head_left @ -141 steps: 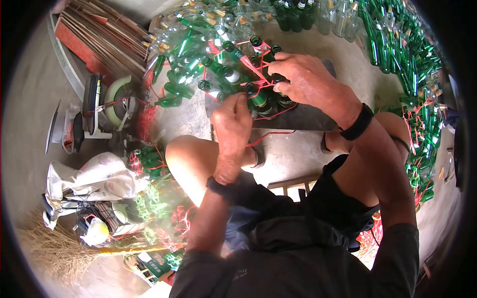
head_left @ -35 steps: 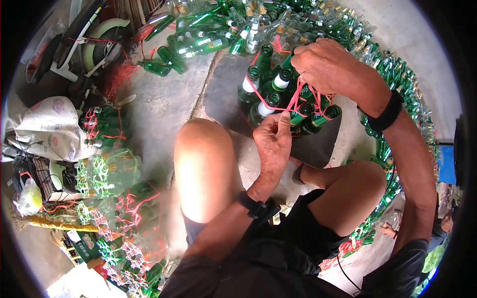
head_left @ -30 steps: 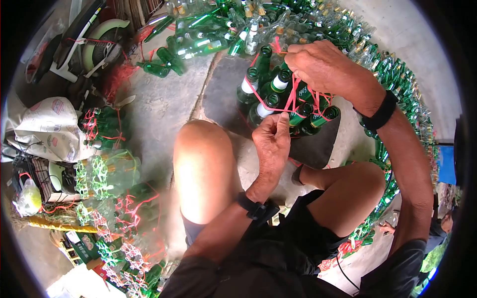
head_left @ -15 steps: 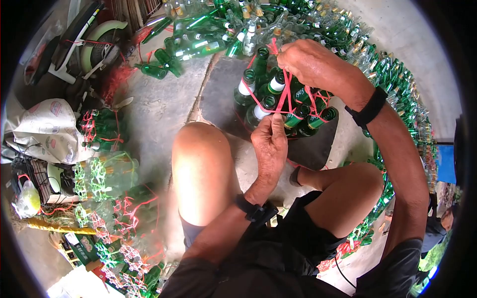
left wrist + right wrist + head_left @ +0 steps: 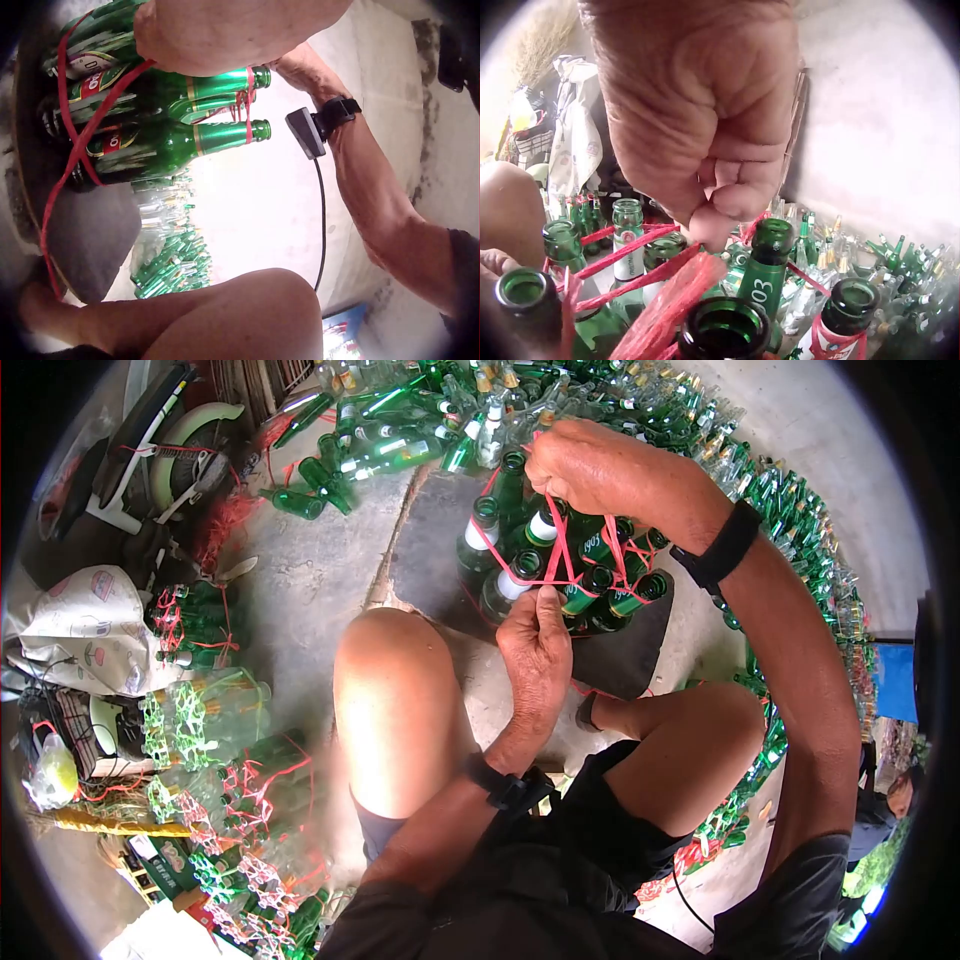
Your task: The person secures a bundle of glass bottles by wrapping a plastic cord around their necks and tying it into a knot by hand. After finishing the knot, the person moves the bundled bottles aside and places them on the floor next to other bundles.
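Note:
Green bottles [image 5: 590, 543] stand upright in a cluster, red twine [image 5: 562, 545] looped round and between their necks. My left hand [image 5: 537, 650] pinches the twine between thumb and forefinger at the near side, beside a bottle neck. Over the far side of the cluster, my right hand [image 5: 615, 470] has its fingers curled round a strand stretching back toward the left hand. In the right wrist view the right hand's fingertips [image 5: 714, 225] press together on twine above the bottle mouths. Lower down, the left wrist view shows twine [image 5: 79, 150] crossed round the bottle bodies.
The cluster stands on a dark board [image 5: 425, 550] in front of my knees. Loose bottles [image 5: 400, 455] lie beyond it, and a long bank of bottles [image 5: 800, 550] curves down the right. Tied bottles [image 5: 205, 625], a white sack [image 5: 90, 625] and a wheeled machine [image 5: 190, 460] are at the left.
Over the last second, my right hand has moved left across the far bottles, drawing the strand with it. My left hand keeps its pinch at the near side. The head view has shifted slightly.

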Tool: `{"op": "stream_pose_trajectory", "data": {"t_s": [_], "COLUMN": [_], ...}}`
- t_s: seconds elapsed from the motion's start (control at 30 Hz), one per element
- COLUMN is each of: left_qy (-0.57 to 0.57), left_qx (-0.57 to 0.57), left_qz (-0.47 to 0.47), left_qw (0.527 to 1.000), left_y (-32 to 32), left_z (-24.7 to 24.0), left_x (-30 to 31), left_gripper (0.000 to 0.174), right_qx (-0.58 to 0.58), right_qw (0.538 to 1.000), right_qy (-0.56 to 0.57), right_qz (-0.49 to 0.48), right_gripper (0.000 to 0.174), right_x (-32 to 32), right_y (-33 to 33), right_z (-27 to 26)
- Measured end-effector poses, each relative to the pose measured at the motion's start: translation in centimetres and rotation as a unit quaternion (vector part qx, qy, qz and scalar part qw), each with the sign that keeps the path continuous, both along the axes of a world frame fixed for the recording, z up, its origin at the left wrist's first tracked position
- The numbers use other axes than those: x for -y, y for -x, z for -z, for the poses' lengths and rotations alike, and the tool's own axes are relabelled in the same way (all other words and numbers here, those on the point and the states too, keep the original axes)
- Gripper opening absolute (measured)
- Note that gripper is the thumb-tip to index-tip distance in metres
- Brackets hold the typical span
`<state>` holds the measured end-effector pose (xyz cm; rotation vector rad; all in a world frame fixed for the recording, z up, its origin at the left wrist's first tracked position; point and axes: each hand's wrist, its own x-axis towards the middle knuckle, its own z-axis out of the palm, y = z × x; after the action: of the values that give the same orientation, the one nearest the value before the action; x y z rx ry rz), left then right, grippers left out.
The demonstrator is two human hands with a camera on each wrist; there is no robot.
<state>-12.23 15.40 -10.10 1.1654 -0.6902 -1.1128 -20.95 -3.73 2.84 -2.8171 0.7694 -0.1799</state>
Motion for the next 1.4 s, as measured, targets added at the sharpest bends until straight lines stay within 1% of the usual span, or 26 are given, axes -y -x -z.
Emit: {"op": "stream_pose_trajectory", "data": {"t_s": [0.07, 0.13, 0.17, 0.23, 0.27, 0.33, 0.37, 0.43, 0.5, 0.57, 0.63, 0.67, 0.7, 0.77, 0.87, 0.9, 0.93, 0.97, 1.03, 1.13, 1.17, 1.2, 1.3, 1.37, 1.4], "left_qy": [0.011, 0.006, 0.002, -0.001, -0.003, -0.002, 0.002, -0.004, -0.012, 0.000, -0.007, -0.009, -0.010, 0.005, 0.017, 0.016, 0.017, 0.017, 0.018, -0.015, 0.002, 0.018, 0.004, 0.007, 0.009], "left_qx": [0.007, 0.015, 0.023, 0.015, 0.008, 0.005, 0.002, 0.010, 0.013, -0.026, -0.015, -0.008, -0.001, -0.007, -0.016, -0.021, -0.021, -0.006, 0.011, 0.004, 0.000, -0.002, 0.015, 0.010, 0.005], "left_qz": [-0.002, 0.002, 0.007, 0.021, 0.033, 0.030, 0.025, 0.030, 0.039, 0.020, 0.024, 0.028, 0.030, 0.029, 0.031, 0.034, 0.035, 0.040, 0.044, 0.056, 0.048, 0.040, 0.049, 0.051, 0.051], "left_qw": [1.000, 1.000, 1.000, 1.000, 0.999, 1.000, 1.000, 0.999, 0.999, 0.999, 1.000, 1.000, 0.999, 1.000, 0.999, 0.999, 0.999, 0.999, 0.999, 0.998, 0.999, 0.999, 0.999, 0.999, 0.999], "left_y": [0.1, 0.1, 0.1, 0.0, 0.0, 0.0, 0.1, -0.1, 0.1, 0.1, -0.1, -0.1, -0.1, -0.2, -0.4, -0.5, -0.6, -0.8, -1.1, -1.2, -1.2, -1.2, -1.4, -1.4, -1.5], "left_z": [-0.1, 0.1, 0.1, 0.2, 0.2, 0.2, 0.1, 0.1, -0.1, -0.7, -0.4, 0.0, 0.1, 0.2, 0.3, 0.1, -0.1, -0.3, -0.6, -0.5, -0.3, -0.2, 0.0, -0.1, -0.2], "left_x": [0.0, 0.1, 0.1, 0.2, 0.2, 0.3, 0.3, 0.4, 0.3, 0.3, 0.2, 0.1, 0.2, 0.1, -0.2, -0.2, -0.2, -0.3, -0.5, -0.7, -0.7, -0.7, -0.7, -0.6, -0.7], "left_gripper": [0.033, 0.033, 0.034, 0.036, 0.038, 0.038, 0.038, 0.038, 0.037, 0.038, 0.037, 0.037, 0.036, 0.036, 0.035, 0.035, 0.035, 0.036, 0.037, 0.036, 0.033, 0.030, 0.030, 0.030, 0.029], "right_qx": [0.008, -0.029, -0.029, 0.008, 0.008, -0.124, -0.124, -0.069, -0.078, -0.084, -0.175, -0.142, -0.141, -0.165, -0.178, -0.178, -0.177, -0.176, -0.174, -0.173, -0.174, -0.173, -0.175, -0.199, -0.200], "right_qw": [1.000, 1.000, 1.000, 1.000, 1.000, 0.991, 0.991, 0.996, 0.995, 0.995, 0.974, 0.978, 0.978, 0.968, 0.956, 0.956, 0.950, 0.943, 0.935, 0.920, 0.913, 0.912, 0.904, 0.912, 0.914], "right_qy": [-0.017, 0.007, 0.006, -0.007, -0.008, -0.020, -0.021, -0.051, -0.039, -0.027, -0.101, -0.125, -0.124, -0.128, -0.157, -0.157, -0.184, -0.211, -0.227, -0.259, -0.274, -0.274, -0.273, -0.246, -0.248], "right_qz": [0.003, 0.005, 0.006, 0.011, 0.013, 0.045, 0.046, 0.031, 0.040, 0.046, 0.100, 0.091, 0.091, 0.141, 0.170, 0.170, 0.181, 0.190, 0.209, 0.237, 0.248, 0.250, 0.277, 0.259, 0.250], "right_gripper": [0.016, 0.013, 0.013, 0.010, 0.010, 0.006, 0.006, 0.004, 0.003, 0.002, 0.004, 0.009, 0.009, 0.014, 0.019, 0.019, 0.020, 0.021, 0.020, 0.021, 0.022, 0.022, 0.023, 0.023, 0.024], "right_x": [0.1, -0.1, 0.0, 0.3, 0.7, 1.0, 1.2, 1.3, 1.2, 1.0, 0.6, 1.2, 1.0, 0.7, 0.7, 0.9, 1.2, 1.4, 1.2, 1.3, 1.4, 1.4, 1.1, 0.5, 0.7], "right_y": [-0.2, -0.5, -0.5, -0.8, -1.0, -1.9, -2.0, -1.9, -2.1, -2.8, -3.6, -3.3, -3.4, -3.4, -3.4, -3.2, -3.1, -2.9, -2.7, -2.5, -2.3, -2.3, -2.6, -3.2, -3.2], "right_z": [-0.1, -0.6, -0.4, -0.2, -0.1, -0.5, -0.3, 0.2, 0.4, 0.2, -1.1, -0.5, -0.7, -1.0, -1.4, -1.2, -1.1, -0.9, -1.4, -1.2, -1.1, -1.2, -1.5, -2.4, -2.0]}}
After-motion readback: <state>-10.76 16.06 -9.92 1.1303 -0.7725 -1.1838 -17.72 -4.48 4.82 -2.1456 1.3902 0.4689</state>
